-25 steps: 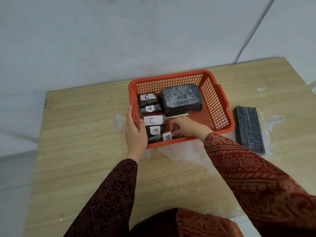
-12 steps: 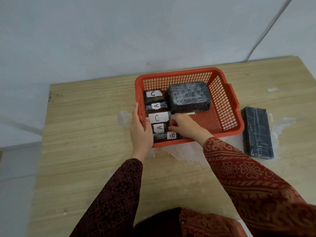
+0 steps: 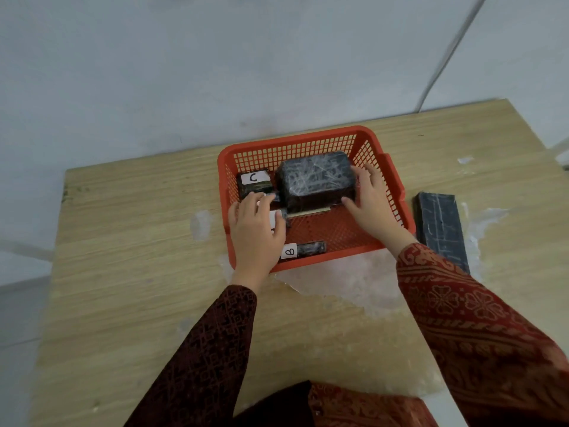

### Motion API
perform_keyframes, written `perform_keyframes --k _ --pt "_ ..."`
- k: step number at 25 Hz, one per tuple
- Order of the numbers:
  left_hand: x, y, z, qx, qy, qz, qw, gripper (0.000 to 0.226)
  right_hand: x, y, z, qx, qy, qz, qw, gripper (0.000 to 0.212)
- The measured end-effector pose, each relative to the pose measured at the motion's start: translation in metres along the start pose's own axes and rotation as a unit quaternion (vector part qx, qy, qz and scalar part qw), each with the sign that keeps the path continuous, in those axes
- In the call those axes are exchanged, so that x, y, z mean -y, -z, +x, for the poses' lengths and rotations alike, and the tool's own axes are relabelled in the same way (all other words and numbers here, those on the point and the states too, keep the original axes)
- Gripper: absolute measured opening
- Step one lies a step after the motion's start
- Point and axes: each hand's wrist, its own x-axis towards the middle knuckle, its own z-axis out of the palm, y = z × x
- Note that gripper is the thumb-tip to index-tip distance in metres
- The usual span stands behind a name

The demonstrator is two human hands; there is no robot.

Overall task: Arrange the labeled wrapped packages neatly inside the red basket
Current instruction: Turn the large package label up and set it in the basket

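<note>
The red basket (image 3: 308, 141) stands on the wooden table. Inside at the back sits a large black wrapped package (image 3: 315, 178); my right hand (image 3: 368, 200) presses against its right side, thumb at its front corner. A small package labeled C (image 3: 254, 181) lies at the back left. My left hand (image 3: 255, 229) rests inside the basket over the left column of small packages, covering most of them; a white label shows under its fingers. A slim package labeled B (image 3: 303, 250) lies along the front wall.
A long flat black wrapped package (image 3: 440, 226) lies on the table right of the basket. The wall runs close behind the table. White worn patches mark the tabletop in front of the basket.
My right hand left the small packages near the front and moved to the right side of the large package. My left hand came off the basket's left rim and went inside over the small packages.
</note>
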Motion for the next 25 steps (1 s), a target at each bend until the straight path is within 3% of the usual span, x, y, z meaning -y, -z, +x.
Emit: perform_keyframes --k 2,4,7,10,13,15,17,21,25 --pt "-0.013 -0.013 0.016 0.13 0.05 -0.021 0.99 0.051 -0.006 -0.004 0.007 0.076 -0.019 0.053 0.996 0.084" --pt "-0.02 -0.027 0.028 0.234 0.086 0.011 0.968 0.066 -0.007 -0.008 0.011 0.123 -0.049 0.163 0.978 0.092" --pt "-0.031 -0.032 0.033 0.281 0.121 0.009 0.952 0.067 -0.008 0.001 0.008 0.103 -0.063 0.212 0.97 0.088" --pt "-0.054 -0.021 0.03 0.149 0.181 -0.195 0.952 0.056 -0.012 0.026 -0.008 0.029 0.045 0.112 0.992 0.093" --pt "-0.082 -0.001 0.029 -0.02 0.243 -0.329 0.912 0.047 -0.009 0.056 -0.021 -0.036 0.168 -0.018 0.985 0.093" --pt "-0.094 0.011 0.03 -0.08 0.286 -0.371 0.88 0.037 -0.005 0.073 -0.021 -0.091 0.215 -0.043 0.971 0.081" --pt "-0.101 0.021 0.027 -0.109 0.294 -0.401 0.861 0.03 -0.002 0.09 -0.014 -0.092 0.238 0.0 0.967 0.067" --pt "-0.109 0.036 0.015 -0.119 0.255 -0.441 0.852 0.028 0.002 0.11 -0.005 0.061 0.137 0.247 0.957 0.033" --pt "-0.117 0.03 -0.003 -0.063 0.224 -0.485 0.843 0.037 -0.004 0.106 -0.004 0.089 0.056 0.312 0.944 0.035"
